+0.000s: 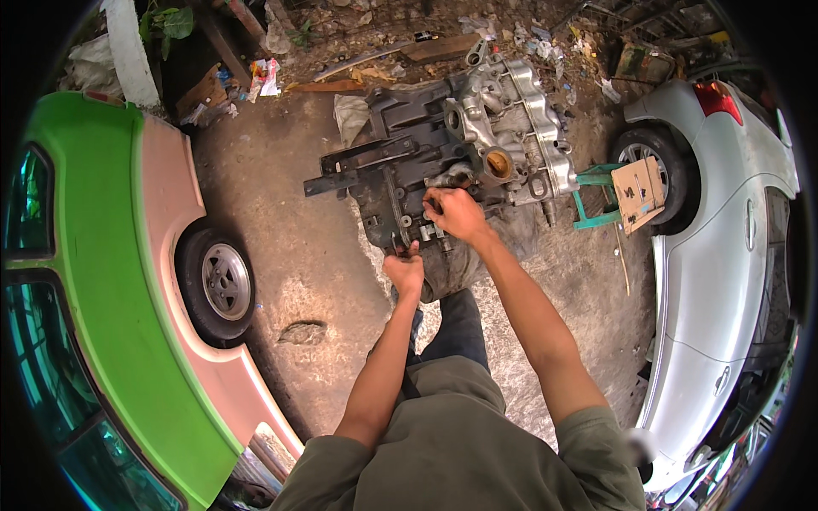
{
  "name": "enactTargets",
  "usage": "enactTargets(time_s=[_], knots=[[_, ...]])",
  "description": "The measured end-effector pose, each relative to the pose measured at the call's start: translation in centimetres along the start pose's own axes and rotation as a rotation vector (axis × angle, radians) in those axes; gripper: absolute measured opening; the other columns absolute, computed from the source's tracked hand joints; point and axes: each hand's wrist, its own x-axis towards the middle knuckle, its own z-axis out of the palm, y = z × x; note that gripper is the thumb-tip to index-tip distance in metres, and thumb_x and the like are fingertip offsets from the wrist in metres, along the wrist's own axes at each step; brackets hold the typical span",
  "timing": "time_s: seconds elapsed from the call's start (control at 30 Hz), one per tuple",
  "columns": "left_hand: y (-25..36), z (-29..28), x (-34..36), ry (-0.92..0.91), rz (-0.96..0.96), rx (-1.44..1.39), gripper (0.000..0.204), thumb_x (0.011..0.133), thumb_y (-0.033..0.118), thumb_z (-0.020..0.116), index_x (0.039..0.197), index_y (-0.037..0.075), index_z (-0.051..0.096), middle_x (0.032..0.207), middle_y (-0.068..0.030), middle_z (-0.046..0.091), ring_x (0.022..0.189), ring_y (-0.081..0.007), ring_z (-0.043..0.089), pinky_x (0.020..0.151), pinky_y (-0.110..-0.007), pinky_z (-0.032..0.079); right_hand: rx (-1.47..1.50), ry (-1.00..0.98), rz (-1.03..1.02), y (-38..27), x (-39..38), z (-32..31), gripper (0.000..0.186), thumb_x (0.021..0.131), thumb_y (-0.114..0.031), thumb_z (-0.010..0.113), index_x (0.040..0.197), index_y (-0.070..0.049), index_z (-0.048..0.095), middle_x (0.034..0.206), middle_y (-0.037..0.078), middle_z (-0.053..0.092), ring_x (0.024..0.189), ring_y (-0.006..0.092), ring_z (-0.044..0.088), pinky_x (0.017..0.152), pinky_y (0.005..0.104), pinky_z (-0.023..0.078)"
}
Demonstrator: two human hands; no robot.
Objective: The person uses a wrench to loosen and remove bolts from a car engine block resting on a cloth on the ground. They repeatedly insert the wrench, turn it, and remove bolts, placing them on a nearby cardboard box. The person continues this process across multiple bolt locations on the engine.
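left hand [404,274], right hand [456,213] (bare) at engine [452,153]

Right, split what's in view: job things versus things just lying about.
Job:
black-and-silver metal engine
probably the tan rectangular board bearing small dark pieces

Lying about:
brown wooden plank
crumpled red-and-white wrapper

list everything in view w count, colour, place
engine assembly: 1, silver and black, upper centre
vehicle: 1, green and pink, left
car: 1, silver, right
wheels: 2 plainly visible, black tyres, one per vehicle
stool-like frame: 1, green, by the car
board: 1, tan, on the frame, small dark pieces on it
post: 1, white, upper left
litter: many, mixed colours, top
ground: 1, grey-brown, centre
shirt: 1, olive, bottom
hands: 2, bare, at the engine's near side
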Motion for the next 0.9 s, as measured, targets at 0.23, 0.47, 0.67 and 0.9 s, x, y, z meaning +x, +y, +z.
enactTargets(time_s=[0.23,0.47,0.67,0.9], knots=[[-0.2,0.9,-0.2,0.05,-0.089,0.083,0.023,0.075,0.001,0.079,0.08,-0.009,0.059,0.074,-0.0162,0.066,0.064,-0.0246,0.065,0.06,-0.038,0.049,-0.001,0.015,-0.015,0.0,0.1,0.2,0.022,0.085,-0.021,0.07,0.103,-0.009,0.068,0.085,0.013,0.07,0.077,0.0314,0.069,0.07,0.0423,0.055],[-2.4,-2.3,1.4,-0.303,-0.106,-0.117,0.041,0.09,0.039,0.072,0.104,0.003,0.06,0.078,-0.0057,0.064,0.061,-0.0181,0.057,0.059,-0.032,0.047,-0.018,-0.009,-0.034,-0.3,0.1,-0.3,0.021,0.084,-0.018,0.07,0.101,-0.007,0.068,0.083,0.014,0.07,0.075,0.0313,0.069,0.07,0.042,0.055],[-1.9,-6.3,3.2,-0.623,-0.403,-0.277,0.023,0.107,0.035,0.041,0.128,0.024,0.045,0.075,-0.0014,0.059,0.048,-0.0069,0.033,0.04,-0.023,0.027,-0.007,0.006,-0.07,0.0,0.1,0.0,0.022,0.083,-0.017,0.071,0.1,-0.006,0.067,0.083,0.015,0.07,0.075,0.033,0.068,0.07,0.0423,0.055],[-1.8,-6.5,5.1,-0.733,-0.563,-0.259,0.015,0.103,0.021,0.053,0.117,0.018,0.056,0.079,-0.0021,0.063,0.051,-0.0084,0.041,0.042,-0.024,0.031,-0.016,0.002,-0.049,0.1,0.0,0.1,0.022,0.082,-0.018,0.071,0.101,-0.006,0.067,0.083,0.014,0.07,0.076,0.033,0.068,0.07,0.0429,0.054]])
